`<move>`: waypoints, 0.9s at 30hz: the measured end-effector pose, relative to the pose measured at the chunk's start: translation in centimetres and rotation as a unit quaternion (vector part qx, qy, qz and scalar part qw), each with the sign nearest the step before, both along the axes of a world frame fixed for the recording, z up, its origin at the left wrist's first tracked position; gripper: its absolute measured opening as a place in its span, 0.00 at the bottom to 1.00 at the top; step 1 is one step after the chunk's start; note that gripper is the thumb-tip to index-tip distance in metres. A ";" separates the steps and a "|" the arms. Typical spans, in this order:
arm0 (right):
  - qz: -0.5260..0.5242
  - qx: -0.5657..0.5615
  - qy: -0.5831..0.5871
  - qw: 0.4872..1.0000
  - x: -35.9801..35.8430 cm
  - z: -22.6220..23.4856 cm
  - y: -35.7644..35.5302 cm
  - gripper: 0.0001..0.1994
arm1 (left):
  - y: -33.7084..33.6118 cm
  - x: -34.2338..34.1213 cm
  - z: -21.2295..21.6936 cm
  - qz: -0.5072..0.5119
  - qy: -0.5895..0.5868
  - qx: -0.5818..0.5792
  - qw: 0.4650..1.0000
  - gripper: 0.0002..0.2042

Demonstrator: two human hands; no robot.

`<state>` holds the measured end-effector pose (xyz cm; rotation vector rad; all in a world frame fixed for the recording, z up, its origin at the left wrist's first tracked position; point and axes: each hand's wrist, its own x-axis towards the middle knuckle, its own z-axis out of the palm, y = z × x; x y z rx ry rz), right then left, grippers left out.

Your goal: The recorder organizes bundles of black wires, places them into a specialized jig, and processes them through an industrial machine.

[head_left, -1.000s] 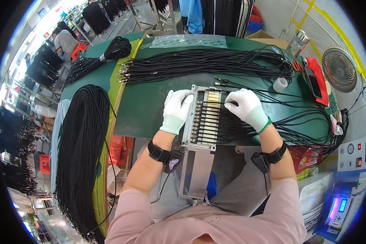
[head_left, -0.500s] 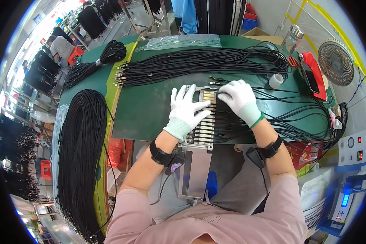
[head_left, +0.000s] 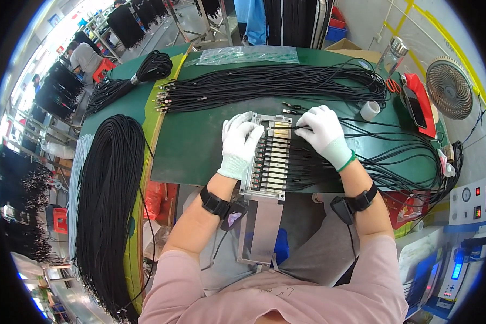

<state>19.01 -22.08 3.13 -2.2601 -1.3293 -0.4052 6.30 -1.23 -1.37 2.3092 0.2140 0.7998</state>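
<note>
A long metal fixture (head_left: 278, 167) with a row of slots lies on the bench's front edge, pointing toward me. Black cables lie side by side in several slots, with small connector ends along its left side. My right hand (head_left: 323, 132), in a white glove, pinches a black cable at the fixture's far right; this cable runs across a far slot. White-gloved too, my left hand (head_left: 240, 143) rests at the fixture's far left side. Its fingers are bent together, thumb near the slot ends; what they grip is hidden. Loose cables (head_left: 362, 135) trail off to the right.
A bundle of black cables (head_left: 270, 81) stretches across the green bench (head_left: 200, 146) behind the fixture. Another thick bundle (head_left: 110, 200) hangs at left. At right are a white roll (head_left: 369, 110), orange scissors (head_left: 392, 85), a phone (head_left: 414, 109), a bottle (head_left: 392, 53) and a fan (head_left: 449, 86).
My left hand has drawn back left from over the slots, its spread fingers now bent together. My right hand shifted slightly, and a cable now lies across a far slot.
</note>
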 end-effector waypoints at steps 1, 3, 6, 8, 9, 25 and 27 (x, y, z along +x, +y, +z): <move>0.020 0.013 0.000 1.000 -0.5 0.1 0.4 0.07 | -0.2 0.0 0.1 -0.013 -0.006 -0.016 1.000 0.13; 0.040 0.025 0.012 0.999 -1.5 0.2 1.2 0.06 | -0.5 0.0 0.5 -0.043 -0.015 -0.045 0.998 0.11; 0.064 0.064 0.082 0.993 -2.9 0.0 2.2 0.06 | -0.9 0.0 1.0 -0.058 -0.041 -0.051 0.996 0.10; 0.065 0.076 0.123 0.987 -2.8 0.0 2.2 0.05 | -0.9 -0.1 1.2 -0.068 -0.053 -0.054 0.995 0.09; 0.051 0.062 0.114 0.990 -2.5 0.0 2.0 0.05 | -0.7 -0.1 1.3 -0.046 -0.053 -0.056 0.996 0.09; 0.008 -0.061 -0.034 0.998 -0.6 -0.3 0.5 0.04 | 1.2 -0.2 0.2 0.019 0.069 -0.004 0.997 0.12; -0.003 -0.086 -0.033 0.996 -0.5 -0.4 0.6 0.04 | 1.3 -0.2 0.3 0.003 0.095 -0.027 0.995 0.13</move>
